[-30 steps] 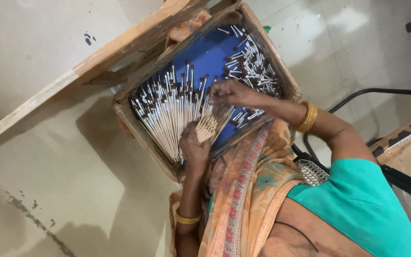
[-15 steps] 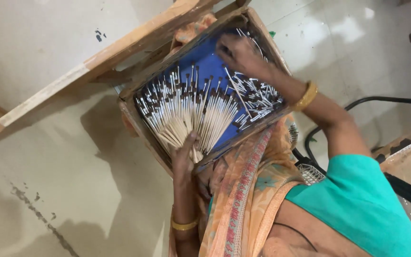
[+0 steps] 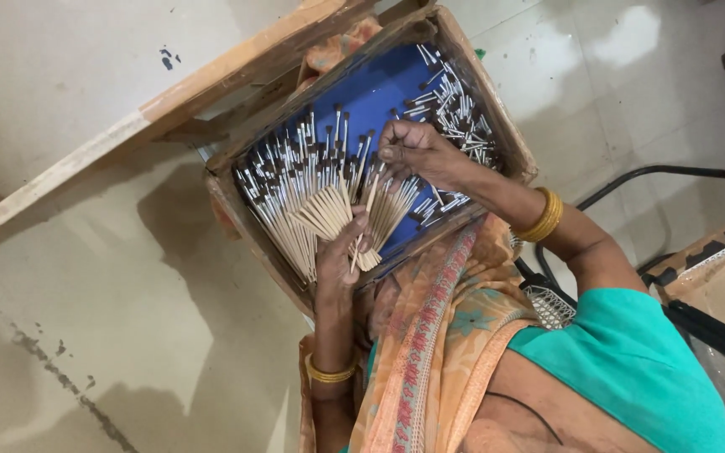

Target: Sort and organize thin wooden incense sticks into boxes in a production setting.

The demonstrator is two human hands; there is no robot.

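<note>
The left hand (image 3: 341, 256) pinches the fanned sticks (image 3: 320, 197) at their bare ends — dark tips splayed toward eleven o'clock in the blue-lined tray (image 3: 497, 126) — while right hand (image 3: 417, 151) fingers pinch one stick.

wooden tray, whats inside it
The wooden tray has a blue lining and many thin dark-tipped sticks, fanned at left, loose at right. The left hand and right hand hide sticks beneath them.
</note>
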